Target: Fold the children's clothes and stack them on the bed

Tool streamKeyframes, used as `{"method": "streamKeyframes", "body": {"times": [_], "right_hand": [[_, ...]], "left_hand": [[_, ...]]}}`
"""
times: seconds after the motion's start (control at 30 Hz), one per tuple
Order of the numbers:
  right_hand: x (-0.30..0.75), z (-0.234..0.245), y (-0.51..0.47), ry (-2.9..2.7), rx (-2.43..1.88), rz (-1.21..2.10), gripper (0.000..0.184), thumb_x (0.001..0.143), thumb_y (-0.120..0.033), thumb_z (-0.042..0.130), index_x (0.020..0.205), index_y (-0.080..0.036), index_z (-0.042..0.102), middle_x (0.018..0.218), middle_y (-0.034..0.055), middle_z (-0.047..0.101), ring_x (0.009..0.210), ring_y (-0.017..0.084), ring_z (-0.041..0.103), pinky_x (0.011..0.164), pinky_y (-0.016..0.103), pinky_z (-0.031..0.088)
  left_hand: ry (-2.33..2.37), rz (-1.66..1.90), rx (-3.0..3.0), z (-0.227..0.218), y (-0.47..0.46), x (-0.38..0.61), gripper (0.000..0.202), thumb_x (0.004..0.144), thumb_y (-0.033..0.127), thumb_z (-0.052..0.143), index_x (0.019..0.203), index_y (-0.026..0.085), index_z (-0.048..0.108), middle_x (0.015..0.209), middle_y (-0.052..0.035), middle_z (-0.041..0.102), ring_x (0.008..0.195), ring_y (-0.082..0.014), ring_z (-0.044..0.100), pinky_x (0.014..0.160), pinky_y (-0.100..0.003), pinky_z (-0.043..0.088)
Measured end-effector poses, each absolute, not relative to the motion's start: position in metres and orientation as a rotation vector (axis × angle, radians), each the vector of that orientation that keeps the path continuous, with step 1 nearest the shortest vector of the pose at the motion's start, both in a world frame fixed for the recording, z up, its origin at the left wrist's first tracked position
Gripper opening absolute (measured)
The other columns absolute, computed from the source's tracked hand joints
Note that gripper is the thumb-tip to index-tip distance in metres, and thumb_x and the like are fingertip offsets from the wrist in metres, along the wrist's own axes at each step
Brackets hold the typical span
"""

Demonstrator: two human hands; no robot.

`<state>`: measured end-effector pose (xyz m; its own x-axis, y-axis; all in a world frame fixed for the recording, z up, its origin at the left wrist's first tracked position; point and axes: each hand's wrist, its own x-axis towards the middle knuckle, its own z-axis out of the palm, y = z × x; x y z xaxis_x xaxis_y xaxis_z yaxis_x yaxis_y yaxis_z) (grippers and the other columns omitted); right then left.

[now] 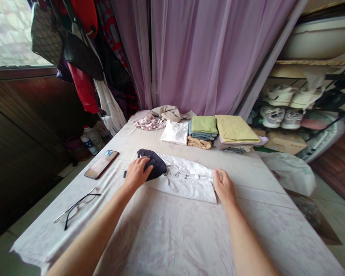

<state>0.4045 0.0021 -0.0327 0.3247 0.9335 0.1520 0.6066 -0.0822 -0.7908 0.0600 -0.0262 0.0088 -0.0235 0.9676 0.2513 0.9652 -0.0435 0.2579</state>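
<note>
Stacks squared, garment half-folded

With the garment (pixel 195 193) as the clock's centre and the curtain (pixel 189 57) at 12, it lay flat on the sheet (pixel 172 237) between the hands, seemingly only part-folded. The right hand (pixel 224 186), at 3, had its edge pinched between thumb and fingers. The left hand (pixel 138 171), at 9, rested over a dark cloth (pixel 156 164) against the garment; whether it gripped, I could not tell.

Apparently done were the yellow stack (pixel 237 128) near 1, the green stack (pixel 204 124) near 12 and a white square (pixel 175 133) near 11, all neatly folded. Apparently left, besides the garment and dark cloth, were the crumpled pink cloth (pixel 150 122) and beige cloth (pixel 169 112), both near 11, farther off.
</note>
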Motion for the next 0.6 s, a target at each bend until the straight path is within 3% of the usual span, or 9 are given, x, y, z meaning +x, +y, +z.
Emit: {"method": "streamKeyframes", "body": {"times": [0.13,0.23,0.47,0.6], "right_hand": [[0.406,-0.036,0.004,-1.389,-1.818,0.614,0.069,0.070,-0.054,0.059,0.126,-0.014,0.057,0.076,0.0054,0.071,0.072,0.023,0.066,0.062,0.031,0.044],[0.407,-0.038,0.005,-1.368,-1.802,0.677,0.072,0.066,-0.045,0.060,0.131,-0.014,0.055,0.074,0.0024,0.070,0.069,0.021,0.064,0.063,0.030,0.044],[0.401,-0.026,0.000,-1.026,-1.579,1.089,0.080,0.058,-0.052,0.067,0.127,-0.014,0.057,0.067,-0.0016,0.064,0.053,0.015,0.054,0.049,0.025,0.039],[0.394,-0.019,-0.004,-0.875,-1.411,1.234,0.078,0.052,-0.050,0.076,0.121,-0.018,0.060,0.068,-0.0024,0.066,0.057,0.016,0.058,0.053,0.025,0.044]], "left_hand": [[1.684,0.537,2.464,-0.006,-0.048,0.117,0.051,0.088,0.043,0.058,0.134,0.020,0.054,0.144,-0.0118,0.053,0.137,-0.0296,0.042,0.115,-0.051,0.030],[1.453,0.404,2.522,-0.012,-0.058,0.152,0.068,0.083,0.048,0.064,0.142,0.019,0.046,0.150,-0.0131,0.045,0.142,-0.0308,0.035,0.118,-0.052,0.024],[1.315,0.324,2.587,-0.011,-0.055,0.192,0.067,0.088,0.050,0.057,0.146,0.019,0.042,0.154,-0.0109,0.039,0.145,-0.0294,0.030,0.120,-0.049,0.016],[1.351,0.373,2.575,-0.016,-0.047,0.212,0.097,0.078,0.060,0.065,0.154,0.015,0.024,0.160,-0.0177,0.022,0.148,-0.0338,0.019,0.119,-0.051,0.017]]}}
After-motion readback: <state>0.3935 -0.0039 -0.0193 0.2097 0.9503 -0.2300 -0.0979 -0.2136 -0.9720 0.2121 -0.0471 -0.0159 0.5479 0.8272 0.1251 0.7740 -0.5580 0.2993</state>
